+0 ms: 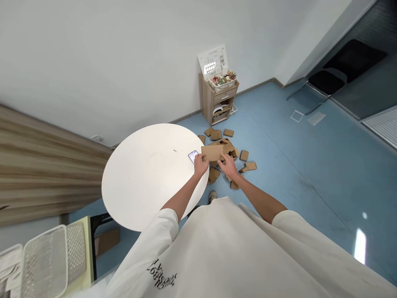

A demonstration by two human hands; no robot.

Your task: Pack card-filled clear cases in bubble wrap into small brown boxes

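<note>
- Cardboard box [212, 151] was held level in both hands, beyond the wearer's chest, at the right-hand edge of the round white counter [149, 178]; whether the counter's rim was touched by it could not be told.
- Left hand [201, 165]: closed on the box's left end, near corner; thumb laid along the near side.
- Right hand [228, 166]: the right end gripped, fingers set at the side and near corner. Neither hand was free.
- Phone [192, 155], screen lit, was noted on the counter just beside the left hand; its lower part was covered by that hand.
- Small dark mark [175, 150] was seen on the white top, left of the phone.
- Pile of brown boxes [228, 145] was spread on the blue floor [297, 198], beyond and below the held one; some were seen folded open, and a few were scattered at the margins.
- Wooden cabinet [207, 99] was placed against the wall beyond the pile; a white basket [223, 87] of flowers and a printed white board [214, 61] were carried on its top.
- Black chair [327, 82] was sighted at far right, well apart.
</note>
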